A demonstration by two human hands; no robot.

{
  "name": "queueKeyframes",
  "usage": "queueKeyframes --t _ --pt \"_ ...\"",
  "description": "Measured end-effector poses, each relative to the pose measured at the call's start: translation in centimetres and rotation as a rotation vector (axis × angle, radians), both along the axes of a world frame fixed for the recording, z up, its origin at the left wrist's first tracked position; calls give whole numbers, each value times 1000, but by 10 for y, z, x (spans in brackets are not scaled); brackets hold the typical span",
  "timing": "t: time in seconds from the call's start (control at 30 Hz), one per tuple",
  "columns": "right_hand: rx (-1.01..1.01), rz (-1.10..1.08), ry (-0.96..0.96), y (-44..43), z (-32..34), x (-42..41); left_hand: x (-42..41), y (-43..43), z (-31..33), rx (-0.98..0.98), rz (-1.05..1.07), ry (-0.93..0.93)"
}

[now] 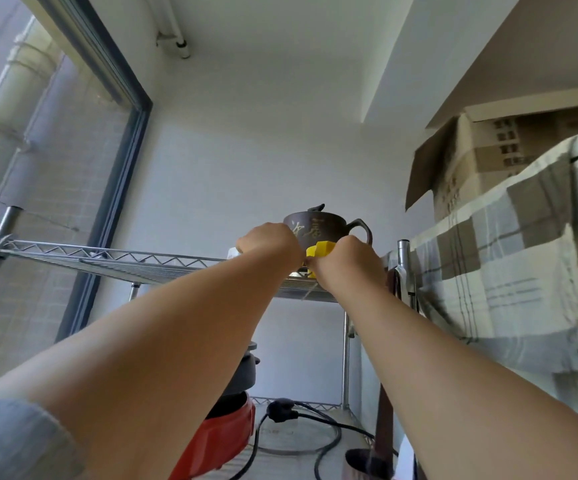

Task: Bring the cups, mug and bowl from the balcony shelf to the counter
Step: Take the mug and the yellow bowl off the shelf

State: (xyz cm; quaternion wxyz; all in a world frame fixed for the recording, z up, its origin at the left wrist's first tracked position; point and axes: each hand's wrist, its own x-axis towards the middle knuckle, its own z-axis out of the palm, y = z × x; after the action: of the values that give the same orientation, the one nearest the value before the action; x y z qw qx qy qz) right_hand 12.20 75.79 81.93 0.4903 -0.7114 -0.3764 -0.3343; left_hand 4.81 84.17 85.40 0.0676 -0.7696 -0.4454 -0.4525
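Observation:
A dark brown mug (318, 228) with a lid, a handle on its right and gold characters stands on the top wire shelf (107, 259). In front of it, my right hand (344, 263) is closed on a yellow cup (320, 252). My left hand (268, 247) reaches up beside it, fingers curled over a pale cup (232, 252) of which only a sliver shows at the hand's left edge. Both arms stretch upward to the shelf. No bowl shows.
A lower wire shelf carries a red appliance with a dark pot (227, 420) and a black cable with plug (282, 412). A checked cloth (509, 258) hangs at the right below a cardboard box (460, 161). A window frame (118, 188) stands on the left.

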Motion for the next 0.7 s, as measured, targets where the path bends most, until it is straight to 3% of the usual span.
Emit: queueKeyframes --t 0.2,0.47,0.6,0.7 --pt "-7 30 -18 2 0 2 6 6 6 68 65 50" --pt "9 135 78 -11 2 6 -17 21 11 45 -5 21" --pt "-60 231 279 -15 24 5 -47 34 20 -100 -19 -11" --pt "-97 422 543 -14 39 3 -64 48 28 -361 -183 -35"
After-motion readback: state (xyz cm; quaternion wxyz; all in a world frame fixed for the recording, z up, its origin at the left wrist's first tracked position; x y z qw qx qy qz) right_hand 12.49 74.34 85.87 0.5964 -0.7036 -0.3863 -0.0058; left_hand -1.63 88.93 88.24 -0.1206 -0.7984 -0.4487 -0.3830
